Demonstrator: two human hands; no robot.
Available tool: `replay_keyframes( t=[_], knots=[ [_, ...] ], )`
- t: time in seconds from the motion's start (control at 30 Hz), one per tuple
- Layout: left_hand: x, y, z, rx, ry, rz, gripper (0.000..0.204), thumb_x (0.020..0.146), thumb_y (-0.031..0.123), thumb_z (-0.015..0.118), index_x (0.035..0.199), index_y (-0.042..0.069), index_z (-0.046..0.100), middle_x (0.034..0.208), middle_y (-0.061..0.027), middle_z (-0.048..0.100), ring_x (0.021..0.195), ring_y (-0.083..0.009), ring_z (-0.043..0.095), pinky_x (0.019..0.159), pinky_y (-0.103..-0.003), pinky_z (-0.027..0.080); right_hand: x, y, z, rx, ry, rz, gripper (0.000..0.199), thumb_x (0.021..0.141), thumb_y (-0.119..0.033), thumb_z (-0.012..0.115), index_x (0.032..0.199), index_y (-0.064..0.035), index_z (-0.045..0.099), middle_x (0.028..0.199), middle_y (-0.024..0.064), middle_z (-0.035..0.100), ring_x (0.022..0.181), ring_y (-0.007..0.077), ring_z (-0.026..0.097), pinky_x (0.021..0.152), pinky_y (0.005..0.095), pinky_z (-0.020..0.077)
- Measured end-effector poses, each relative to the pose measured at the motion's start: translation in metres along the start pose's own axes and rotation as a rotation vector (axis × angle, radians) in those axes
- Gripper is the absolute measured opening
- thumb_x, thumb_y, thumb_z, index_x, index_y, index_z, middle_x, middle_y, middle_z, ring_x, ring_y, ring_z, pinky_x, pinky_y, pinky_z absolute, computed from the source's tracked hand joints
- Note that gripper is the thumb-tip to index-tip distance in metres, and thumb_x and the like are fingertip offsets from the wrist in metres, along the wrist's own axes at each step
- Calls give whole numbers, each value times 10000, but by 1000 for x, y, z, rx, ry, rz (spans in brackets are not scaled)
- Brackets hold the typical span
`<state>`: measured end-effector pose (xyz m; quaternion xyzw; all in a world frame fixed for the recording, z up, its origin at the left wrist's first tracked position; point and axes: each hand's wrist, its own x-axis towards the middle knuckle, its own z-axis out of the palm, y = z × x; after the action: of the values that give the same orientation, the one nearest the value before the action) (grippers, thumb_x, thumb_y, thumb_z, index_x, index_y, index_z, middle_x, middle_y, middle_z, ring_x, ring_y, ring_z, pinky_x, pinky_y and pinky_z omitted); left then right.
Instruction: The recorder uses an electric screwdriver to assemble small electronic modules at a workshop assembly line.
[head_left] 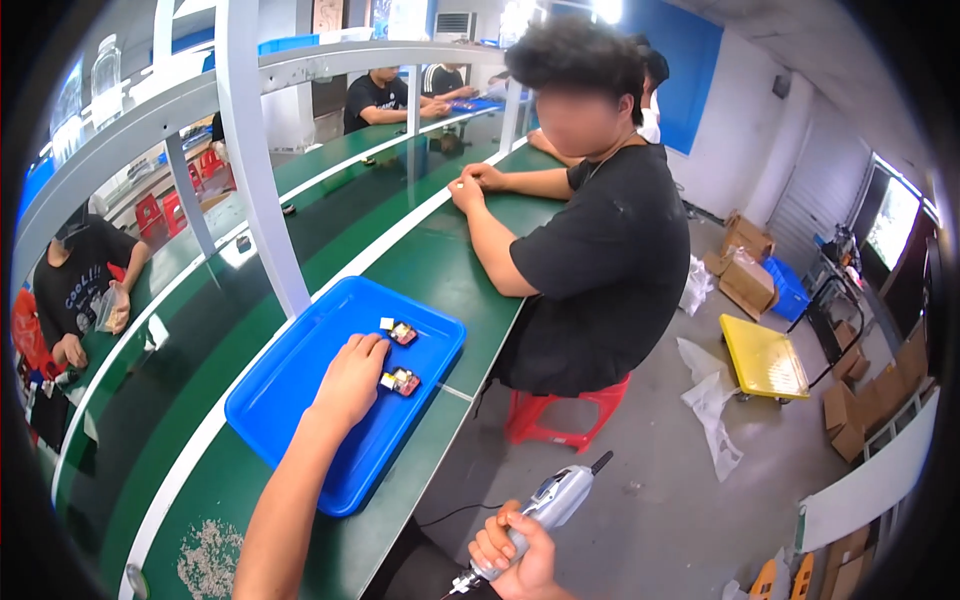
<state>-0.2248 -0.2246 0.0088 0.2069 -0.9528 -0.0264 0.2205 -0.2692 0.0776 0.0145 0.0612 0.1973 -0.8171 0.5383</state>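
My left hand [352,378] reaches into a shallow blue tray [290,372], its fingers curled downward and close together. Whatever lies under the fingertips is hidden. Two small assemblies with red, black and pale yellow parts sit in the tray: one assembly [399,332] just beyond my fingers, the other assembly [401,381] right beside them. Off the table's edge, at the lower right, my right hand [515,550] wraps around a grey electric screwdriver [560,497]. Its tip points down and to the left.
The green table [462,340] has grey granules [210,558] near its front and a white post [255,160] behind the tray. A person in black [610,260] sits close by on a red stool [565,415]. A yellow cart [763,357] and cardboard boxes [745,270] stand on the floor.
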Motion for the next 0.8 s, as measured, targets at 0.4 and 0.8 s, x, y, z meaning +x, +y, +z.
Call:
replay_keyframes(
  t=[0.4, 0.8],
  knots=[
    [-138, 61, -121, -185, 62, -112, 477, 659, -64, 681, 1118, -17, 560, 1118, -184, 535, 1008, -361, 536, 858, -409, 470, 8, 11, 4, -21, 24, 58, 123, 916, -182, 484, 834, -94, 511, 530, -8, 348, 432, 113, 362, 448, 260, 320],
    [-240, 111, -88, -213, -8, -225, 401, 812, 108, 563, 1157, -89, 505, 1197, -214, 484, 1119, -339, 474, 936, -380, 443, 16, 52, -20, -51, -168, 166, 69, 911, -153, 470, 859, -109, 457, 532, -24, 340, 435, 60, 352, 406, 222, 365]
  ],
)
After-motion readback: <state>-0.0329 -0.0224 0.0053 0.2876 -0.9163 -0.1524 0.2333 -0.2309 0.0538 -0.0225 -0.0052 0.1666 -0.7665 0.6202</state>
